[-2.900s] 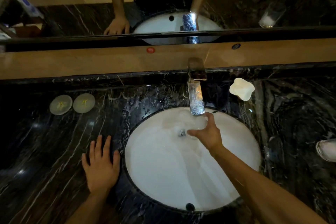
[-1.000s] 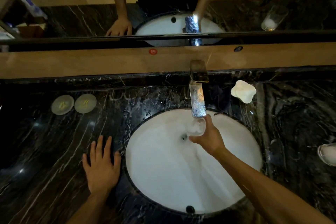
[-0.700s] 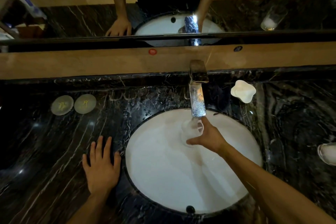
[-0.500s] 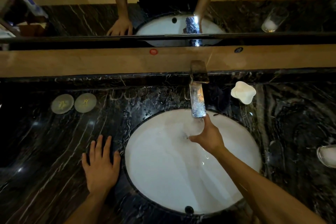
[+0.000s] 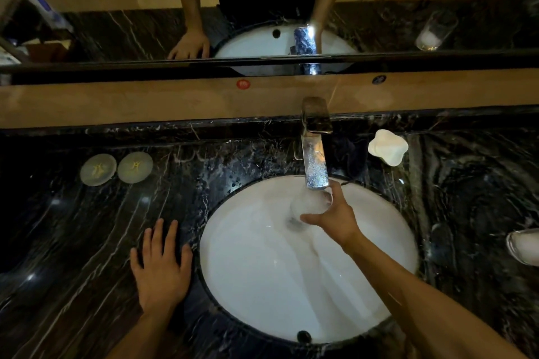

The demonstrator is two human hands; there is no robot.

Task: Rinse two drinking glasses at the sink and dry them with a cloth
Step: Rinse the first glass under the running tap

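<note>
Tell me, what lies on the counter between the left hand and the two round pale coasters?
In the head view, only bare black marble counter with white veins lies between the left hand and the two round pale coasters; nothing stands there.

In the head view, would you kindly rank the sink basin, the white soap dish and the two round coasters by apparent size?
1. Sink basin, largest by far.
2. White soap dish.
3. The two round coasters, which look alike and only slightly smaller than the dish, so that ranking is unsure.
</note>
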